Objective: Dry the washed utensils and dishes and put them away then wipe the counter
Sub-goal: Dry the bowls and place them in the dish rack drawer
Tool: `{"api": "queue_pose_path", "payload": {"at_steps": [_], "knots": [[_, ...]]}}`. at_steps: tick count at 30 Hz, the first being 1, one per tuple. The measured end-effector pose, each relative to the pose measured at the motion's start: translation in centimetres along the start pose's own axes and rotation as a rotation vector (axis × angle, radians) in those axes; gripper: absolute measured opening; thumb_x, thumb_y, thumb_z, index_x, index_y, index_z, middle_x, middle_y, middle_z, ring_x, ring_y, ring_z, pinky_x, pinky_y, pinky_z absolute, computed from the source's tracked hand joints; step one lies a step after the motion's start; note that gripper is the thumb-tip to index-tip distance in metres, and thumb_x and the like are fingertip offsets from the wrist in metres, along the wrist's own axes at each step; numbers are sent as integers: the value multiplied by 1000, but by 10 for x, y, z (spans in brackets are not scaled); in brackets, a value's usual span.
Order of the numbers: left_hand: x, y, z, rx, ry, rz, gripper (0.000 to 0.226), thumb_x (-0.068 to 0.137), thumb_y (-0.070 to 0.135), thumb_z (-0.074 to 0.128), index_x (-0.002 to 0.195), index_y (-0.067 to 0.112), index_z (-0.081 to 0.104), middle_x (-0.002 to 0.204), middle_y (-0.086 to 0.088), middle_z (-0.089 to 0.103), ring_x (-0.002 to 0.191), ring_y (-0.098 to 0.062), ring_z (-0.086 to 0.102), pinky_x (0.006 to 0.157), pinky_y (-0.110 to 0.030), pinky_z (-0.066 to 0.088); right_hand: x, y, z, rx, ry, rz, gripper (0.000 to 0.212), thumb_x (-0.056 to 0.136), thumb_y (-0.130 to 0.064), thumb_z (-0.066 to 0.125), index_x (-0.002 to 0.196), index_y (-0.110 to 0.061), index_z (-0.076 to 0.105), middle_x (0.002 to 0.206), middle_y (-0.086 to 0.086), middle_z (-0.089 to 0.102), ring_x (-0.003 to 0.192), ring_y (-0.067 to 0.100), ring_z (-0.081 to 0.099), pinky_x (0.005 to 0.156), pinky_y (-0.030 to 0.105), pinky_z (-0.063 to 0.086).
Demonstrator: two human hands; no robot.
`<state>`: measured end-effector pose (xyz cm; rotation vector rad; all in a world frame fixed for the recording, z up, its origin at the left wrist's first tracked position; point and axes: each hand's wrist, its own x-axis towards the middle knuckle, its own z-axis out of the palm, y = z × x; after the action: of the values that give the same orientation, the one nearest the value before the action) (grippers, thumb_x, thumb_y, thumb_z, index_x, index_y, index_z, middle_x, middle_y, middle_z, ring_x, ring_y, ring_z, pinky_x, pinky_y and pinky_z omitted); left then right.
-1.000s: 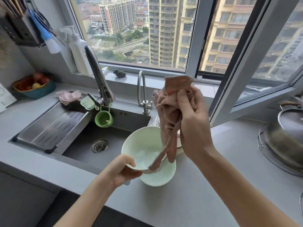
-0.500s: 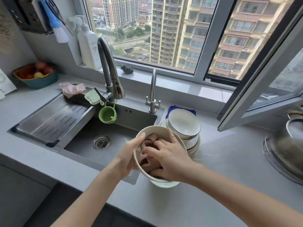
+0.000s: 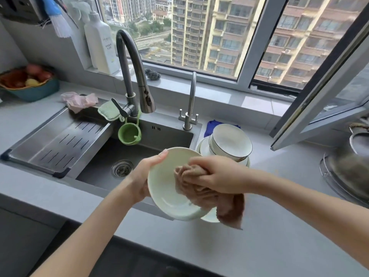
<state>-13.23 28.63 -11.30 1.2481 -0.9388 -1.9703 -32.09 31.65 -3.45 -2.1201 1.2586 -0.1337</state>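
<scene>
My left hand [image 3: 142, 177] grips the left rim of a pale green bowl [image 3: 166, 191], tilted with its inside facing me, above the sink's front right corner. My right hand [image 3: 217, 174] is closed on a bunched pinkish-brown cloth [image 3: 201, 193] pressed into the bowl; a loose end hangs down over the counter. A second pale green dish [image 3: 210, 217] peeks out on the counter beneath. Behind stands a stack of white bowls and plates [image 3: 230, 145] with dark rims, beside the sink.
The steel sink [image 3: 111, 154] has a drain tray [image 3: 58, 142], a tall tap [image 3: 131, 76] and a small tap [image 3: 189, 108]. A blue cloth [image 3: 211, 125] lies behind the stack. An open window sash [image 3: 319, 108] juts over the grey counter [image 3: 279, 236]; a pot lid [image 3: 351, 166] sits right.
The cloth went from hanging above the bowl to pressed inside it. The bowl is now tilted more upright toward me, and my right hand has shifted to its right side with the cloth trailing out.
</scene>
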Motion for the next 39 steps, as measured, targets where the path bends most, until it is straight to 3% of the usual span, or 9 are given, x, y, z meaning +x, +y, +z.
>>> {"api": "queue_pose_path", "payload": {"at_steps": [3, 8, 13, 17, 21, 25, 29, 33, 39], "knots": [[3, 0, -2, -93, -43, 38, 40, 94, 35, 40, 95, 6, 68, 85, -16, 70, 76, -25, 66, 77, -34, 52, 14, 0, -17, 286, 128, 49, 29, 92, -41, 56, 118, -29, 53, 96, -6, 61, 93, 12, 59, 84, 27, 46], [4, 1, -8, -65, -76, 42, 58, 87, 54, 45, 111, 7, 68, 120, -27, 60, 117, -40, 54, 108, -51, 35, 15, 12, 11, -636, 706, -258, 34, 78, -16, 74, 111, -16, 68, 108, 11, 66, 92, 32, 62, 69, 38, 51], [-3, 5, 4, 91, -101, 25, 62, 81, 57, 53, 115, 6, 65, 116, -18, 65, 111, -35, 58, 106, -50, 37, 7, 37, 60, -663, 36, -450, 46, 99, -48, 26, 139, -37, 45, 154, 1, 33, 143, 27, 25, 116, 52, 14], [2, 10, 14, 191, -28, 67, 70, 72, 63, 50, 115, 9, 64, 115, -15, 67, 101, -29, 65, 96, -46, 45, 21, 48, 58, -741, -32, -247, 59, 95, -63, 14, 144, -39, 36, 155, 3, 30, 145, 24, 21, 117, 44, 11], [11, 13, 14, -44, 45, 36, 48, 90, 53, 46, 97, 11, 70, 89, -13, 72, 83, -30, 69, 87, -43, 51, 14, 24, 56, -396, -162, 14, 64, 91, -66, 5, 144, -39, 27, 155, 4, 29, 143, 23, 23, 116, 40, 19], [20, 8, 23, -252, 146, 11, 47, 91, 46, 49, 98, 3, 67, 87, -19, 67, 79, -33, 64, 81, -41, 49, 23, 0, 69, 405, -15, 150, 45, 91, -58, 38, 130, -35, 39, 118, 6, 62, 64, 10, 54, 71, 24, 44], [19, 12, 18, -295, 123, 3, 48, 94, 46, 42, 94, 4, 65, 80, -17, 67, 73, -32, 63, 74, -38, 50, 14, 8, 75, 129, 264, -56, 48, 83, -44, 51, 130, -35, 53, 112, -9, 67, 101, 14, 62, 87, 36, 49], [17, 14, 8, -387, 100, -102, 59, 92, 56, 35, 117, 10, 62, 110, -21, 65, 96, -40, 62, 83, -50, 49, -20, 34, 38, -92, 545, -272, 25, 93, -36, 54, 113, -30, 67, 106, -14, 70, 96, 11, 68, 72, 36, 54], [11, 22, 14, -612, 35, -48, 37, 94, 31, 36, 116, 16, 61, 100, -21, 70, 95, -44, 60, 79, -61, 48, -42, 39, 12, 592, 852, -217, 50, 89, -55, 52, 136, -40, 48, 127, -15, 57, 106, -8, 56, 86, 11, 45]]}}
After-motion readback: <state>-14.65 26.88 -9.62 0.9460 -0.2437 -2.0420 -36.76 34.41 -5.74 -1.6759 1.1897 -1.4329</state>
